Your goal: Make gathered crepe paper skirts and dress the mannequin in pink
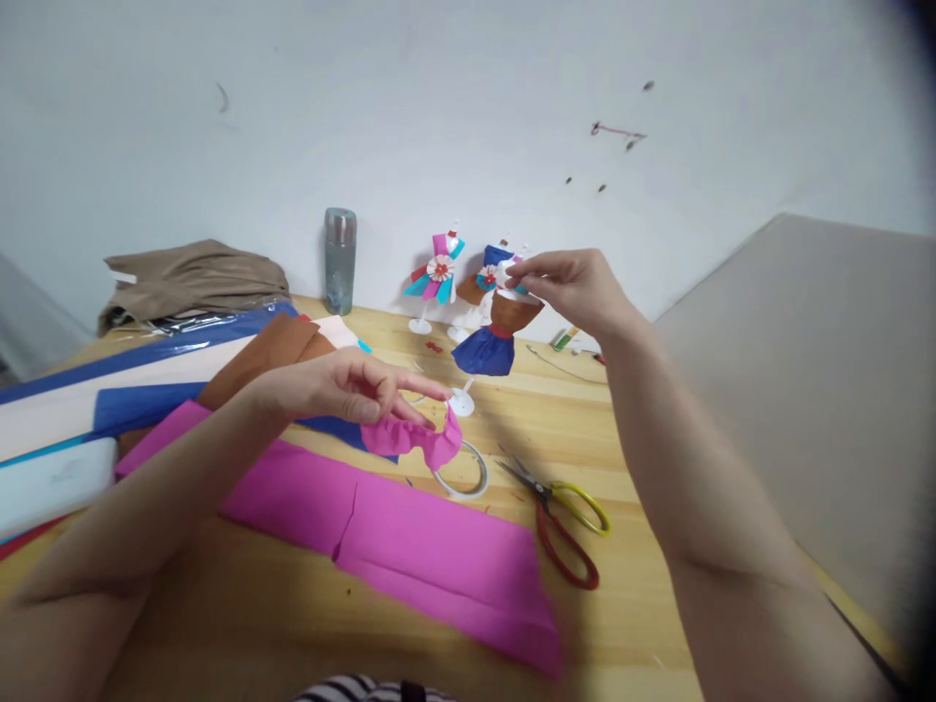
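Two bare hands are working: the left hand (358,385) is holding a gathered pink strip (440,448) among loosely bent fingers, near the tape roll (484,476); the right hand (570,283) is pinching the white top of a leaning brown-and-blue dress figure (487,351).

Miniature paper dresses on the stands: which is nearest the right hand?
The front dress, brown above a red waist and blue skirt, with the right hand at its top. The others stand farther back, nearer the wall.
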Motion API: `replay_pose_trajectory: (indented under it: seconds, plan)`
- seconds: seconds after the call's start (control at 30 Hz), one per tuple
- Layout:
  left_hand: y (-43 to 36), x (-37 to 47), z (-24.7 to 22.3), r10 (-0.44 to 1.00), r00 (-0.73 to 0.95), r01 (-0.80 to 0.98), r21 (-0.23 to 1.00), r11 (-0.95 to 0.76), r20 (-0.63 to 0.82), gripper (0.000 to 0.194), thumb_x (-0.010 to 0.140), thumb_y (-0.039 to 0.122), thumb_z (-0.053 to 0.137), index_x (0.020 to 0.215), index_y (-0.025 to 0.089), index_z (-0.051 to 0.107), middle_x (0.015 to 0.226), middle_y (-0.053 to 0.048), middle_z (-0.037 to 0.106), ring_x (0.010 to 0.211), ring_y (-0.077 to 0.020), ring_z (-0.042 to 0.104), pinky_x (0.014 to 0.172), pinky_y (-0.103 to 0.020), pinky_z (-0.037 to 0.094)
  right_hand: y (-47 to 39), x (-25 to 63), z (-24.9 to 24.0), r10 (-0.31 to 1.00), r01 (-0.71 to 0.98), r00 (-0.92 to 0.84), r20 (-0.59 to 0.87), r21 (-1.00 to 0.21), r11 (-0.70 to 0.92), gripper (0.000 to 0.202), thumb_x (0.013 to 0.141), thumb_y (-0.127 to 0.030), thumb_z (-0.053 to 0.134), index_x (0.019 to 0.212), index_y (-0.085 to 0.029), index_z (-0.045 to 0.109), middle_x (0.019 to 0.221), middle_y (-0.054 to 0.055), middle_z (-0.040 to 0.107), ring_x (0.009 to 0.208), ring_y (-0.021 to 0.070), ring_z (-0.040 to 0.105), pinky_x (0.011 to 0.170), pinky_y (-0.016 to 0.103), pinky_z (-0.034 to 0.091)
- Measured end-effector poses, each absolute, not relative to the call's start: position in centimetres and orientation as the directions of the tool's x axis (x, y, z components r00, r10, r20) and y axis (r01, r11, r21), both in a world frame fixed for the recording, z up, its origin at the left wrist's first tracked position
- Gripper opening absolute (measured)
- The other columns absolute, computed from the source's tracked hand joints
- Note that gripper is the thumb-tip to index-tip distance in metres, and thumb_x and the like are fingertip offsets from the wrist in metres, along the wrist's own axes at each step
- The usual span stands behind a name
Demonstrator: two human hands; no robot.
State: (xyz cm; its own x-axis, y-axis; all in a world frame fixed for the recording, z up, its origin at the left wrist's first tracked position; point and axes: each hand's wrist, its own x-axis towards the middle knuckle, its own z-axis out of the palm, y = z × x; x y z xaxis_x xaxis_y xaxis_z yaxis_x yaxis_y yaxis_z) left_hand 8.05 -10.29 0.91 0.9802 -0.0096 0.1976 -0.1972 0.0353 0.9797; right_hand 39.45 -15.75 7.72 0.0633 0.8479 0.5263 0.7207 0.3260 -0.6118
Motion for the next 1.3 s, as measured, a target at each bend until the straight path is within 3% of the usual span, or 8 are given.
replay_pose_trajectory:
  seconds: [0.17, 0.27, 0.47, 0.63, 0.8, 1.03, 1.17, 1.3]
  plan:
    - [-10.8, 8.5, 0.9, 0.240, 0.947, -0.191, 0.975, -0.110, 0.213, 0.022, 0.083, 0.030, 0.070, 0.072, 0.012, 0.064, 0.142, -0.017, 0.052, 0.138, -0.0318, 0.042, 0.111, -0.050, 0.034, -17.2, 36.9, 9.1, 0.776, 0.891, 0.020, 0.630, -0.363, 0.272, 0.009, 0.077, -0.019, 0.069, 0.083, -0.019, 0.075, 0.074, 0.003, 0.070, 0.070, 0.0185, 0.063, 0.072, 0.038, 0.052]
    - [-11.0, 8.3, 1.3, 0.240, 0.949, -0.178, 0.976, -0.121, 0.203, 0.025, 0.081, 0.034, 0.071, 0.070, 0.013, 0.063, 0.144, -0.015, 0.050, 0.132, -0.0314, 0.050, 0.109, -0.049, 0.037, -18.0, 34.7, 10.1, 0.752, 0.906, -0.044, 0.658, -0.291, 0.308, 0.002, 0.078, -0.019, 0.071, 0.077, -0.020, 0.073, 0.066, 0.000, 0.065, 0.067, 0.0160, 0.061, 0.074, 0.035, 0.051]
    - [-10.4, 5.6, 3.0, -0.063, 0.984, -0.176, 0.970, -0.167, 0.168, 0.035, 0.076, 0.048, 0.072, 0.062, 0.018, 0.064, 0.101, -0.014, 0.075, 0.096, -0.0288, 0.070, 0.086, -0.036, 0.053, -18.4, 31.4, 10.4, 0.784, 0.880, 0.000, 0.621, -0.372, 0.295, 0.009, 0.080, -0.022, 0.070, 0.076, -0.014, 0.072, 0.059, 0.001, 0.058, 0.061, 0.0149, 0.058, 0.069, 0.036, 0.051]
    - [-10.2, 5.7, 3.7, 0.084, 0.994, -0.025, 0.890, -0.456, 0.071, 0.032, 0.081, 0.044, 0.067, 0.066, 0.016, 0.061, 0.104, -0.012, 0.074, 0.089, -0.0209, 0.068, 0.078, -0.029, 0.050, -17.5, 30.0, 9.0, 0.752, 0.811, -0.127, 0.646, -0.369, 0.454, 0.002, 0.078, -0.020, 0.071, 0.077, -0.019, 0.071, 0.070, 0.003, 0.066, 0.071, 0.0179, 0.060, 0.076, 0.036, 0.051]
    - [-10.2, 6.1, 4.6, 0.232, 0.972, 0.191, 0.680, -0.708, -0.032, 0.026, 0.085, 0.031, 0.056, 0.066, 0.014, 0.060, 0.118, -0.006, 0.068, 0.083, -0.0133, 0.062, 0.073, -0.022, 0.045, -16.7, 29.0, 8.1, 0.741, 0.746, -0.124, 0.660, -0.430, 0.508, 0.008, 0.076, -0.025, 0.073, 0.081, -0.019, 0.072, 0.067, 0.000, 0.066, 0.061, 0.0149, 0.058, 0.058, 0.030, 0.048]
    - [-9.4, 2.4, 6.6, 0.059, 0.990, 0.129, 0.675, -0.726, -0.126, 0.018, 0.083, 0.034, 0.061, 0.075, 0.022, 0.071, 0.091, -0.004, 0.074, 0.077, -0.0164, 0.065, 0.068, -0.025, 0.047, -15.8, 28.6, 7.7, 0.790, 0.629, -0.096, 0.606, -0.578, 0.519, 0.005, 0.076, -0.019, 0.072, 0.078, -0.015, 0.070, 0.062, 0.001, 0.066, 0.050, 0.0123, 0.059, 0.046, 0.026, 0.045]
    - [-8.8, 2.5, 6.1, 0.378, 0.926, 0.331, 0.452, -0.828, 0.013, 0.025, 0.084, 0.037, 0.054, 0.082, 0.021, 0.072, 0.076, 0.000, 0.069, 0.070, -0.0148, 0.061, 0.069, -0.026, 0.045, -15.4, 29.2, 7.1, 0.759, 0.550, -0.127, 0.638, -0.592, 0.589, 0.006, 0.077, -0.024, 0.071, 0.077, -0.017, 0.071, 0.066, 0.001, 0.068, 0.055, 0.0136, 0.061, 0.048, 0.027, 0.049]
    - [-7.4, 4.7, 3.7, 0.667, 0.576, 0.655, 0.222, -0.722, 0.473, 0.025, 0.085, 0.033, 0.054, 0.083, 0.016, 0.071, 0.084, -0.006, 0.066, 0.087, -0.0213, 0.060, 0.084, -0.032, 0.043, -16.0, 29.3, 7.0, 0.734, 0.571, -0.177, 0.656, -0.539, 0.620, 0.009, 0.079, -0.029, 0.071, 0.076, -0.021, 0.071, 0.067, 0.000, 0.069, 0.060, 0.0149, 0.062, 0.053, 0.029, 0.050]
